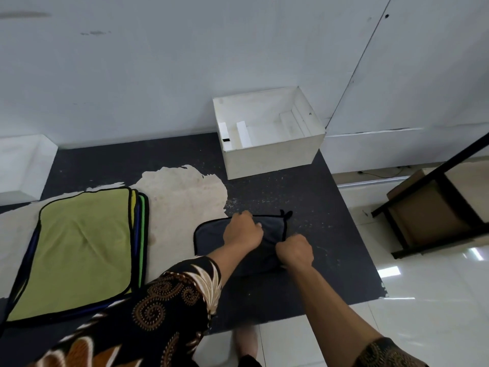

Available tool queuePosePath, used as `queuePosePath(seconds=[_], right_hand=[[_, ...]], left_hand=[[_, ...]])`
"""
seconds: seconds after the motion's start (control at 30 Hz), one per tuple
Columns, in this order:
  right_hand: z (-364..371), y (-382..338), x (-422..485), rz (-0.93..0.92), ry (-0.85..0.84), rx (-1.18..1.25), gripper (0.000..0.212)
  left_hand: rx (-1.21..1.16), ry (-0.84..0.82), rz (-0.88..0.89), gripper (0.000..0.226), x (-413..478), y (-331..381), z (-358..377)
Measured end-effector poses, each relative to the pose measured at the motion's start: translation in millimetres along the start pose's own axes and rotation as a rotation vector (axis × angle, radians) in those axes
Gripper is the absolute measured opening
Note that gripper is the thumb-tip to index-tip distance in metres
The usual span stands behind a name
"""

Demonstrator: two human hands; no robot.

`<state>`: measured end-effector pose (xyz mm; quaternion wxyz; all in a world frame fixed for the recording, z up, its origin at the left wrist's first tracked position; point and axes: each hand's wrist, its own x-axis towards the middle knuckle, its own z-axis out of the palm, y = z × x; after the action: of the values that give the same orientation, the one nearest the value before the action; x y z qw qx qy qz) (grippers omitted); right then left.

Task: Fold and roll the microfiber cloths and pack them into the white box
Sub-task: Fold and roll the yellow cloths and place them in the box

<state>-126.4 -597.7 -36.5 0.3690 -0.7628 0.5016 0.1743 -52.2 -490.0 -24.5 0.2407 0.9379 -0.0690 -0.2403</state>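
The dark grey cloth (211, 239) lies folded on the floor mat (317, 260) just before me, its long axis running left to right. My right hand (295, 250) has its fingers clamped on the right-hand end, where a roll would start. My left hand (243, 229) rests mid-cloth with fingers bent; whether pinching or only pressing, I cannot tell. The white box (270, 160) sits beyond, well apart.

Folded dark cloth (211, 241), cloth stack (79, 250), open white box (272, 158)
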Motion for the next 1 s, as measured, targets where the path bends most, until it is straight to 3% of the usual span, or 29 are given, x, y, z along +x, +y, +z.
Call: queuePosePath(seconds=[0.13,0.5,0.67,0.77,0.87,0.9,1.0], right_hand=[[-11,14,6,0.005,-0.005,-0.031,0.013],[-11,26,14,-0.04,-0.004,-0.034,0.014],[-12,23,12,-0.079,0.004,-0.059,0.013],[-11,22,11,-0.098,0.01,-0.048,0.017],[-8,20,5,-0.245,0.051,-0.036,0.028],[-6,19,2,-0.34,0.065,-0.031,0.033],[0,17,-11,-0.597,0.049,0.006,0.039]], left_hand=[[0.093,0.069,0.032,0.035,-4,-5,-1],[0.31,-0.134,0.202,0.039,-2,-33,0],[0.32,-0.149,0.237,0.044,1,-40,-2],[0.229,-0.107,0.218,0.038,2,-34,3],[-0.151,-0.147,0.04,0.026,2,-15,5],[-0.27,-0.17,-0.024,0.034,4,-6,4],[-0.339,-0.253,-0.118,0.064,7,14,-1]])
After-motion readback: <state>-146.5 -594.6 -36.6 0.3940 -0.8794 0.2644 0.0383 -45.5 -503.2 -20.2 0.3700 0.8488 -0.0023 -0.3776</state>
